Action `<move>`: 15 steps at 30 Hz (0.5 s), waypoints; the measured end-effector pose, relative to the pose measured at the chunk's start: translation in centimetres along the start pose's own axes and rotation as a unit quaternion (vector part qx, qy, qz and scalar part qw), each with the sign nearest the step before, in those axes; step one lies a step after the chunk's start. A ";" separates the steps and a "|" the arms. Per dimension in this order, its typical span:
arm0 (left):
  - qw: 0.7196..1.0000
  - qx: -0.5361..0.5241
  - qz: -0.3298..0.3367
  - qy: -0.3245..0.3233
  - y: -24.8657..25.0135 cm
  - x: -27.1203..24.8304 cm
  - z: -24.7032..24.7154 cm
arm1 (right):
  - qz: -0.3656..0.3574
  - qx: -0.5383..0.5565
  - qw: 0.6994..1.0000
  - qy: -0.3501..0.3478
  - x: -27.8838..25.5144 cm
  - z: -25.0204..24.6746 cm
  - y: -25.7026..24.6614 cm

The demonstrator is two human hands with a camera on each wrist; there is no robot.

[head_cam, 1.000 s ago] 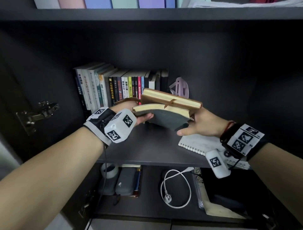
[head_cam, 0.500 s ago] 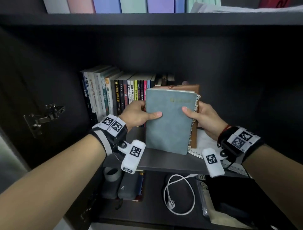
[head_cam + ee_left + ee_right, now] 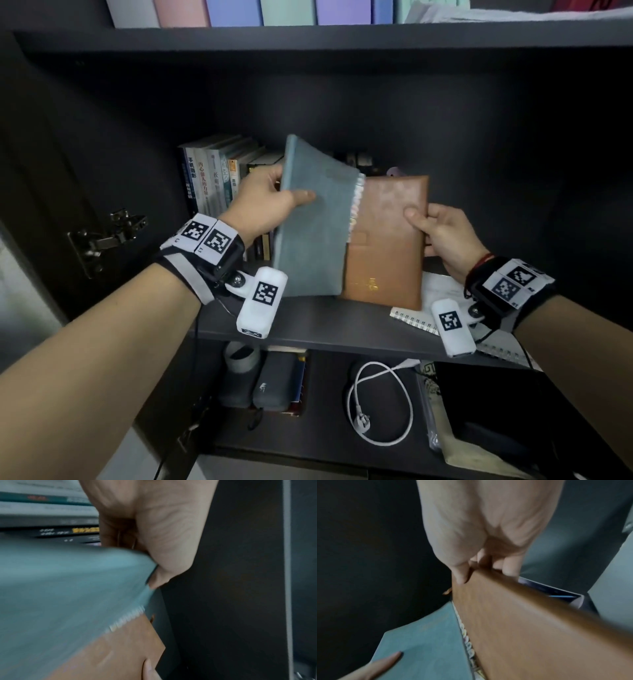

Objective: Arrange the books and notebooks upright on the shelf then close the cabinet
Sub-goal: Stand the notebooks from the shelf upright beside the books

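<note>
A grey-green notebook (image 3: 313, 226) stands on the dark shelf (image 3: 329, 325), tilted left, its upper left edge gripped by my left hand (image 3: 270, 202), thumb across the cover. Beside it stands a brown leather notebook (image 3: 387, 246), upright; my right hand (image 3: 435, 229) pinches its right edge. Colourful page tabs (image 3: 356, 202) show between the two. The left wrist view shows my left hand (image 3: 154, 563) on the grey-green notebook (image 3: 68, 588), the brown one (image 3: 123, 649) below. The right wrist view shows my right hand (image 3: 481, 563) on the brown notebook (image 3: 530, 628). A row of upright books (image 3: 219, 181) stands at the left.
A white spiral notebook (image 3: 442, 308) lies flat on the shelf under my right wrist. The lower shelf holds a white cable (image 3: 380, 404), grey cases (image 3: 274, 383) and a black box (image 3: 513, 411). A door hinge (image 3: 102, 240) sits on the left wall. Pastel folders (image 3: 274, 12) fill the top shelf.
The two notebooks, held flat and stacked a second ago, were stood upright together. Now they are apart: the grey-green one leans left in my left hand, the brown one stays right.
</note>
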State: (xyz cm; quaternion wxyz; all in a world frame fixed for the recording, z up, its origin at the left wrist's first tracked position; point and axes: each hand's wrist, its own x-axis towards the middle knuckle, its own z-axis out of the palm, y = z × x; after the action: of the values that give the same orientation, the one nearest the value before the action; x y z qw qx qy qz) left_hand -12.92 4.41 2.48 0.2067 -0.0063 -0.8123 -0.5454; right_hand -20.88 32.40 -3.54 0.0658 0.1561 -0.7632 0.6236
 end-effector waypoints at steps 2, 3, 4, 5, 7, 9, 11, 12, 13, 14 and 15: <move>0.997 0.052 0.021 0.053 0.8 -0.6 -0.1 | -0.036 -0.033 0.997 0.054 -0.1 0.7 -0.8; 0.992 0.095 0.031 0.077 1.0 -1.1 0.2 | -0.063 -0.062 0.993 0.076 -0.3 1.3 -1.5; 0.985 0.136 0.043 0.097 1.4 -1.8 0.7 | -0.092 -0.097 0.986 0.097 -0.7 2.1 -2.3; 0.980 0.158 0.050 0.111 1.5 -2.3 1.5 | -0.123 -0.129 0.977 0.115 -1.1 3.1 -3.1; 0.981 0.155 0.046 0.105 1.6 -3.3 3.5 | -0.166 -0.161 0.963 0.138 -2.5 5.4 -4.5; 0.984 0.152 0.029 0.087 1.8 -3.9 5.1 | -0.166 -0.152 0.967 0.118 -3.9 7.5 -5.1; 0.991 0.119 0.008 0.069 2.2 -4.2 5.6 | -0.141 -0.106 0.982 0.059 -4.9 8.8 -4.7; 0.993 0.095 -0.005 0.062 2.5 -4.3 5.5 | -0.124 -0.090 0.988 0.031 -5.3 9.1 -4.4; 0.995 0.072 -0.021 0.061 2.7 -4.3 5.3 | -0.115 -0.090 0.989 0.008 -5.7 9.1 -4.4; 0.996 0.052 -0.033 0.060 2.9 -4.3 5.1 | -0.106 -0.106 0.989 -0.010 -6.1 9.0 -4.5; 0.997 0.039 -0.040 0.058 3.1 -4.3 5.0 | -0.091 -0.125 0.988 -0.015 -6.3 8.9 -4.9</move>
State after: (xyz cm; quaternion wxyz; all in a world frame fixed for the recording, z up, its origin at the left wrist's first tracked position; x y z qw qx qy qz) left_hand -9.92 11.06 2.14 0.2317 0.0662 -0.8192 -0.5204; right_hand -12.57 23.87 -2.76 0.1294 0.2248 -0.8189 0.5119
